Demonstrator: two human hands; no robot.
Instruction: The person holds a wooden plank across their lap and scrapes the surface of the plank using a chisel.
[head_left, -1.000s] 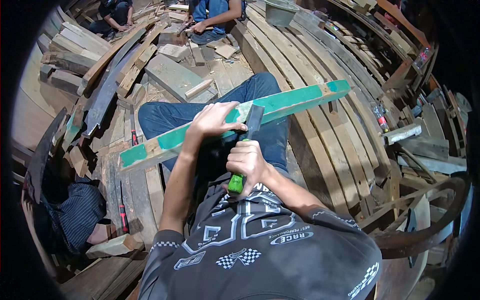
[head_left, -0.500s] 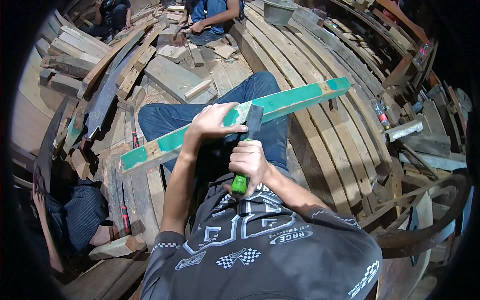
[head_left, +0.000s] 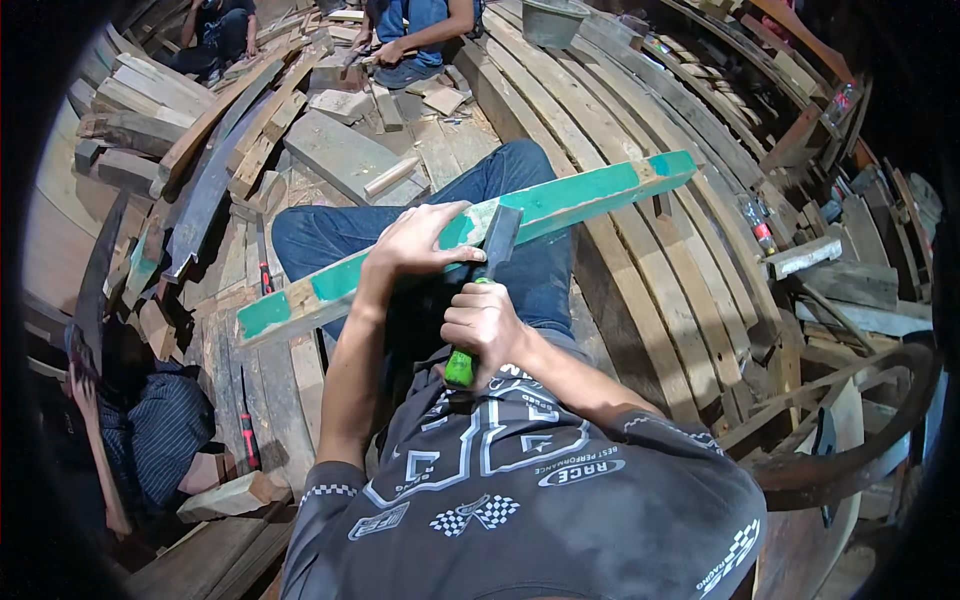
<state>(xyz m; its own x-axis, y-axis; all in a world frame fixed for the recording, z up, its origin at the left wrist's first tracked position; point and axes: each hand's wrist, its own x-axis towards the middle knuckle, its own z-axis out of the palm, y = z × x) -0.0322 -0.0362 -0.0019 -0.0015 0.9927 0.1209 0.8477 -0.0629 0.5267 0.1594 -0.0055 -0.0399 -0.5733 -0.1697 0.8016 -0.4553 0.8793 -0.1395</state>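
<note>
Across my lap lies a long wooden beam (head_left: 580, 196) with worn green paint on its upper face, slanting up toward the right. My left hand (head_left: 415, 245) grips it near the middle, the fingers over its far side. A chisel (head_left: 503, 235) with a wide grey blade and a green-and-black handle is in my right hand (head_left: 482, 322), fingers wrapped round the handle. Its blade end rests at the beam's green face, and my left thumb lies against or close beside the blade; the exact contact cannot be made out.
Red-and-black screwdriver-like tools (head_left: 249, 440) lie at left. Curved timbers (head_left: 640, 270) run along the right, with a grey bucket (head_left: 553, 24) at their far end. Wood offcuts (head_left: 345, 155) lie ahead. Other people sit far ahead; a person's arm (head_left: 95, 440) shows at lower left.
My right hand has swung the chisel's handle end a little to the left, so the blade leans more to the right. My left hand keeps its hold on the beam.
</note>
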